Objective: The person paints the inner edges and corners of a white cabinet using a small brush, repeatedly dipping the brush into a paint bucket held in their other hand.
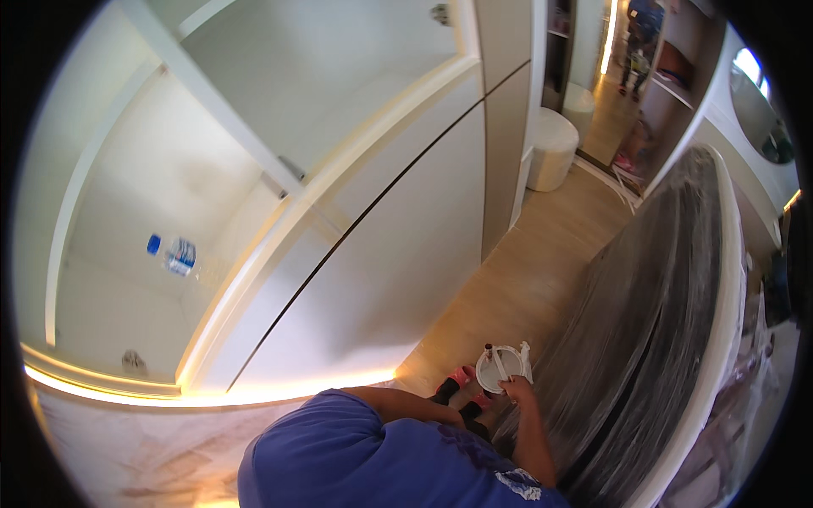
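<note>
My right hand is closed at the near right edge of a small white round bucket, on what looks like its pale handle. A thin stick with a dark brown end rises at the far rim. A crumpled white cloth or paper hangs at the bucket's right side. My left forearm crosses in front of my blue shirt; the left hand is hidden from sight. Under the bucket, red shoes show on the floor.
To the left stands a white cabinet with lit edges; a water bottle lies in its open compartment. A plastic-wrapped dark mattress or panel flanks the wooden floor on the right. Ahead are a white round stool and a mirror.
</note>
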{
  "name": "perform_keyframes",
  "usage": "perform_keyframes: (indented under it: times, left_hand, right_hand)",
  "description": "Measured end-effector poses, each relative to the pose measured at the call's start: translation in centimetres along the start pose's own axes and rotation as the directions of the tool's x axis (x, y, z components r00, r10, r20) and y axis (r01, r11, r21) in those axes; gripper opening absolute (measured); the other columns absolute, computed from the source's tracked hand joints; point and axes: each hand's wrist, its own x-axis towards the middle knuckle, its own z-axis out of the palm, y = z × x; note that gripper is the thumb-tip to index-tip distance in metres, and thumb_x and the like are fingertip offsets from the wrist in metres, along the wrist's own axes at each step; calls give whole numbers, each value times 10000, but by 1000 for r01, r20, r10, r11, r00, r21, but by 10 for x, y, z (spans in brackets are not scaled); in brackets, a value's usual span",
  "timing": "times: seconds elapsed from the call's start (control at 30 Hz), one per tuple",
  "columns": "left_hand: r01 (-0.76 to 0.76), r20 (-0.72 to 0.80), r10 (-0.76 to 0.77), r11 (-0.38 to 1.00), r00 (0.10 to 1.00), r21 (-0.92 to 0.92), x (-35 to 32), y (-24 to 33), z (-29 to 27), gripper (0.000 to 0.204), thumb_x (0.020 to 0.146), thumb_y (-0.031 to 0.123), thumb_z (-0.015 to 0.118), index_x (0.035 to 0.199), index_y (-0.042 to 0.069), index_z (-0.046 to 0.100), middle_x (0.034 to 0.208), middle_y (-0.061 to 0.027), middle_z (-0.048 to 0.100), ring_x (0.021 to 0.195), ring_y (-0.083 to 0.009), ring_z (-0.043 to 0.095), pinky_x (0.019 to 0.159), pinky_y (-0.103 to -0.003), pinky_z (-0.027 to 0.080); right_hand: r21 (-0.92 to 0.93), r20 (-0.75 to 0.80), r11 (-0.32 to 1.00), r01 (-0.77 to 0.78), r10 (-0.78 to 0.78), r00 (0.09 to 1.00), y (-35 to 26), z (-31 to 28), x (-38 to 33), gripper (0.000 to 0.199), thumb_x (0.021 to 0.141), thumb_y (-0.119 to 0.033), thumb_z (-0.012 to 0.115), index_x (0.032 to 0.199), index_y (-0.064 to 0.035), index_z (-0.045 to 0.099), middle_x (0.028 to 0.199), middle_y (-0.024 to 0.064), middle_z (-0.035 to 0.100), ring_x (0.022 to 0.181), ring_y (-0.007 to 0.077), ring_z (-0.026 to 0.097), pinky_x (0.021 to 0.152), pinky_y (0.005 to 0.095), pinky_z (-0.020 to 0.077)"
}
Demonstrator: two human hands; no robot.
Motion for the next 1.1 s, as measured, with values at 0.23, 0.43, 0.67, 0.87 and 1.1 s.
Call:
perform_keyframes:
  times: [0.23, 0.43, 0.67, 0.87, 1.1]
  left_hand:
    - [34, -87, -44, 992, 995, -121, 1, 6, 21, 357, 860, 299, 683, 1058, 10, 751, 1004, -206, 753, 875, -339, 731, 836, -496, 559]
    - [47, -156, -75, 983, 985, -175, -8, -8, 26, 369, 871, 310, 683, 1074, 9, 747, 1021, -204, 752, 890, -334, 731, 848, -491, 557]
    - [91, -161, -126, 973, 979, -211, -24, -26, 30, 383, 883, 323, 682, 1092, 8, 742, 1041, -202, 751, 906, -328, 730, 862, -485, 555]
    - [104, -159, -145, 964, 977, -245, -31, -22, 36, 396, 893, 334, 681, 1108, 7, 739, 1058, -201, 750, 920, -323, 730, 874, -480, 553]
    - [108, -173, -156, 959, 972, -262, -31, -19, 38, 411, 905, 346, 680, 1127, 5, 734, 1079, -199, 749, 937, -318, 730, 888, -474, 551]
  right_hand:
    - [-22, 43, 1000, 20, -19, 999, -1, 1, -23, 285, 920, -296, 769, 929, -15, 725, 749, 78, 702, 563, 148, 587, 494, 339, 436]
    - [61, 59, 998, -20, 17, 998, -9, 6, -21, 241, 929, -265, 759, 941, -27, 729, 749, 64, 691, 564, 146, 566, 493, 333, 412]
    - [87, 105, 996, -19, 9, 994, 9, 21, -3, 254, 914, -255, 777, 931, -8, 722, 744, 108, 713, 486, 148, 528, 421, 325, 362]
    - [69, 155, 997, -23, 12, 988, 11, 20, 5, 244, 934, -239, 759, 1003, -9, 715, 764, 127, 725, 478, 141, 530, 390, 308, 340]
    - [92, 181, 995, -43, 26, 983, 7, 13, 10, 280, 957, -242, 747, 1091, -8, 671, 808, 136, 726, 438, 136, 453, 384, 300, 320]
